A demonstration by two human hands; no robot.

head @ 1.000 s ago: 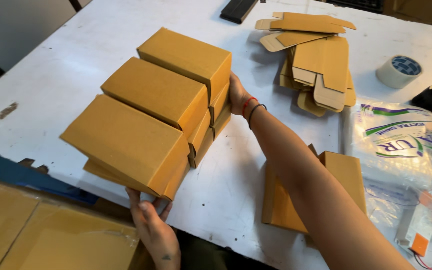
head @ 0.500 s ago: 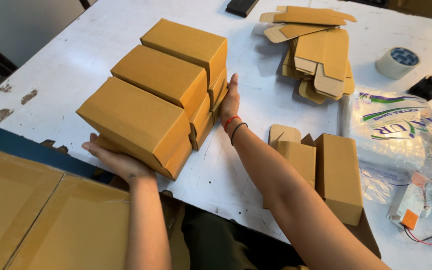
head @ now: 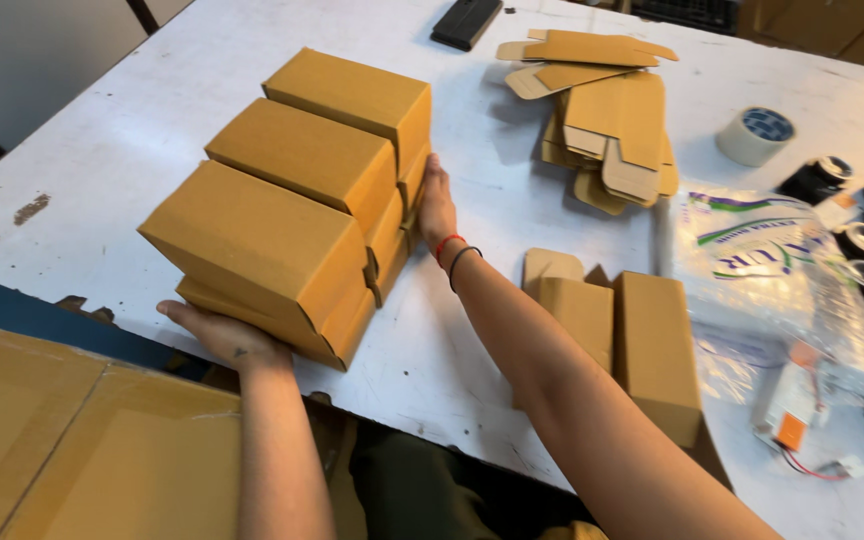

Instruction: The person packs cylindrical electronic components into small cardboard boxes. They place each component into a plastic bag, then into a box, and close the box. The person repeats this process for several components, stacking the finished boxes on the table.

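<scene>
Nearest, the left hand (head: 220, 335) lies palm-up under the near end of the stack of folded brown boxes (head: 297, 195), its fingers spread flat beneath it rather than clenched; a second ago it was only reaching up at the tabletop (head: 102, 130) edge. The stack's near end now overhangs that edge, resting partly on the palm. Further off, the right hand (head: 437, 205) presses open fingers against the stack's side. Beyond lie flat box blanks (head: 607, 120) and a tape roll (head: 755, 135).
</scene>
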